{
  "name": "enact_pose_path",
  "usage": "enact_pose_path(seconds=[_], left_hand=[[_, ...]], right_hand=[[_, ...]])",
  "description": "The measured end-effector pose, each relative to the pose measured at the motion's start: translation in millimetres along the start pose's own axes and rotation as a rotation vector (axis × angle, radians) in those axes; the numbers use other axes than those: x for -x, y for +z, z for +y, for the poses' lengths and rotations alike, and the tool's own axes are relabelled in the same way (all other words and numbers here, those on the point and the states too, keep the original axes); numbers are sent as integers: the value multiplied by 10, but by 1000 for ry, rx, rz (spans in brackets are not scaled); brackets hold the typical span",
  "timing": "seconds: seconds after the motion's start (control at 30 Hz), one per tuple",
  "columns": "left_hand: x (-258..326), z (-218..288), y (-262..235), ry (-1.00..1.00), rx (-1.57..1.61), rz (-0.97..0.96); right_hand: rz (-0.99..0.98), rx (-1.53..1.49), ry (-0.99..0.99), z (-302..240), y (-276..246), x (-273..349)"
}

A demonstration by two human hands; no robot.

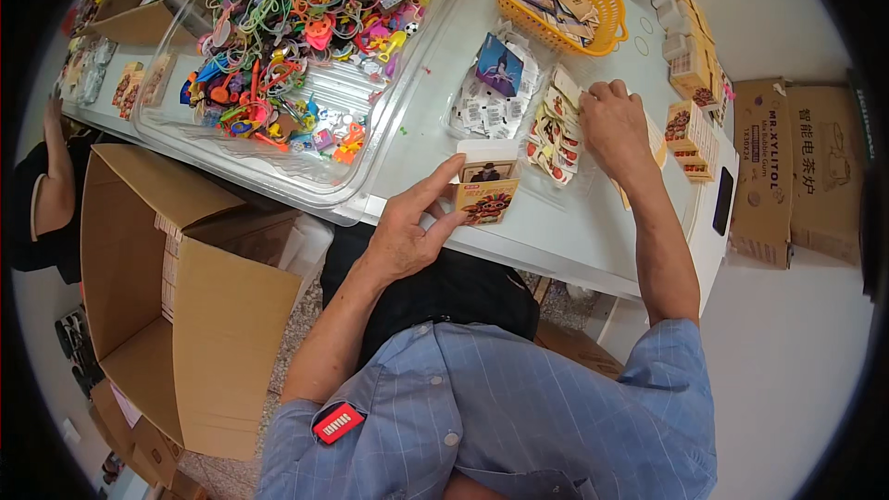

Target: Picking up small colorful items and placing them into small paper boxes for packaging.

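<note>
My left hand (412, 227) holds a small stack of picture cards (485, 190) at the near edge of the white table (565, 241); the front card is yellow-orange with a drawn face. My right hand (611, 125) rests fingers-down on a spread of small red-and-white cards (554, 139) lying on a clear sleeve. Beside them sits a pile of white packets with a blue picture card (498, 69) on top.
A large clear tray (278, 167) of several colourful plastic toys fills the table's left. An orange basket (593, 0) of cards stands at the back. Small printed boxes (690, 125) line the right edge. Open cardboard boxes (185, 306) stand at my left; another person's arm (51, 143) is far left.
</note>
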State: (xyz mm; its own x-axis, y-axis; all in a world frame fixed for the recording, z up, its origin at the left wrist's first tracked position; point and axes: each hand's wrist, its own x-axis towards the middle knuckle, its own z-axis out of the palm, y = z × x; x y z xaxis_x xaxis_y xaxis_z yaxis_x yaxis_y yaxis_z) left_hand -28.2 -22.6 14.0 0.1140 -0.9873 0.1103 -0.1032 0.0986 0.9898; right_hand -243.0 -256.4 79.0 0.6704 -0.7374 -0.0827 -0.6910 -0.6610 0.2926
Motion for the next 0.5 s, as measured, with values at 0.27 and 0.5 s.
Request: enact_pose_path(seconds=[0.27,0.5], left_hand=[[7,-42,-4,26,15,4],[7,-40,6,36,17,13]], right_hand=[[165,-182,49,54,-7,-20],[336,-714,87,168,-48,128]])
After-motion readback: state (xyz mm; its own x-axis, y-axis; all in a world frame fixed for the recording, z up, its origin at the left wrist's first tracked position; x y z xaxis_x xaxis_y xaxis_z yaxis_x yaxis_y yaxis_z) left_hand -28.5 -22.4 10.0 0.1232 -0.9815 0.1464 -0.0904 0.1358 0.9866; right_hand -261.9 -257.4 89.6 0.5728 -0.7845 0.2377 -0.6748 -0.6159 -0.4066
